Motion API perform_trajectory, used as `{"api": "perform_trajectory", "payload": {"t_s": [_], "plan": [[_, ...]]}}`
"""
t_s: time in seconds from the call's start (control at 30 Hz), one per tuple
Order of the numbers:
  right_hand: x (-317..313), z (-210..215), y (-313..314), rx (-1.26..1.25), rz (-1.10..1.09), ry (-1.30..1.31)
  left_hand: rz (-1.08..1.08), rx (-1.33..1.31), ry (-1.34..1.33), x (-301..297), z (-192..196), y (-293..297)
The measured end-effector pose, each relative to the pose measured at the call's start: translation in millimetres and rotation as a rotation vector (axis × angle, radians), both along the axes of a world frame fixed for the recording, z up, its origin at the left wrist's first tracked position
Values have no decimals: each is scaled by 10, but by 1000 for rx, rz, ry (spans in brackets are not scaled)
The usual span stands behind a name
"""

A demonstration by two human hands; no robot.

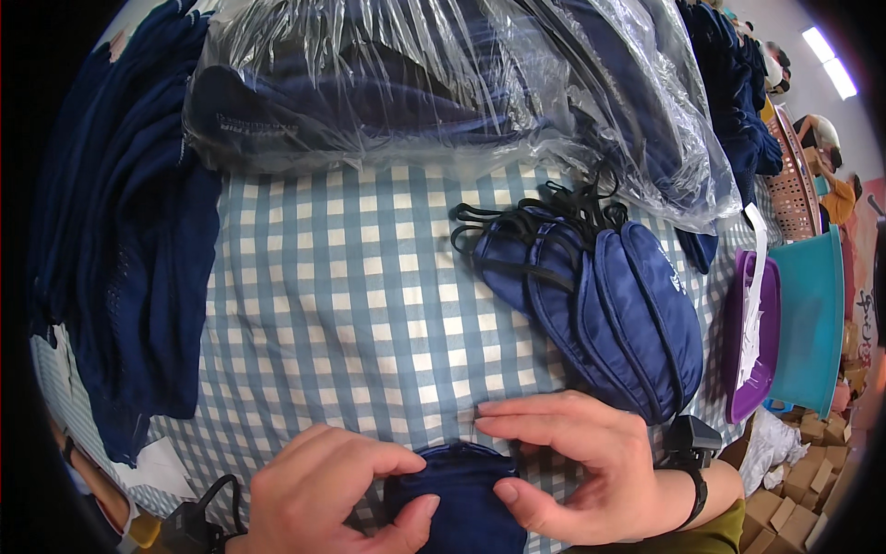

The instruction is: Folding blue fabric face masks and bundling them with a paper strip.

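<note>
A folded piece of navy cloth (466, 508) lies at the near edge of the checked tablecloth (341, 305), its far end tucked in a rounded fold. My left hand (337, 489) has the cloth's left side between thumb and index finger. On the other side, my right hand (581, 452) is open: the thumb rests on the cloth while the fingers stretch past its far edge. The lower part of the cloth runs out of view. Beyond my right hand lies a fanned stack of navy satin eye masks (600, 295) with black elastic straps.
Clear plastic bags (443, 102) of navy goods fill the far side. A heap of navy knitted fabric (138, 249) hangs at left. Rightward are a purple tray (766, 369), a teal bin (812, 314) and cardboard boxes (803, 489). Another person's arm (101, 485) shows lower left.
</note>
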State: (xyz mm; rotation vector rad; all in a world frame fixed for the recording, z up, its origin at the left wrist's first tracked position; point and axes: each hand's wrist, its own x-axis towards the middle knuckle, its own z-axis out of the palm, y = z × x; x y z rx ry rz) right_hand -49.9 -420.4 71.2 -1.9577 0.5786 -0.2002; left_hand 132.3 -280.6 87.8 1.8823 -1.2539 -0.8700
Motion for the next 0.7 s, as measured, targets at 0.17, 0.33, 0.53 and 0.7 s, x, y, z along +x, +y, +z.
{"api": "perform_trajectory", "payload": {"t_s": [0.17,0.33,0.53,0.7], "plan": [[61,52,75,-94,-28,-124,16,3,-46,25,-53,68],[-1,71,106,-174,22,3,-9,-5,-51,9,12,31],[-15,55,57,-142,98,122,-12,50,10,19,23,40],[59,97,75,-171,29,96,109,133,100,-6,107,60]]}}
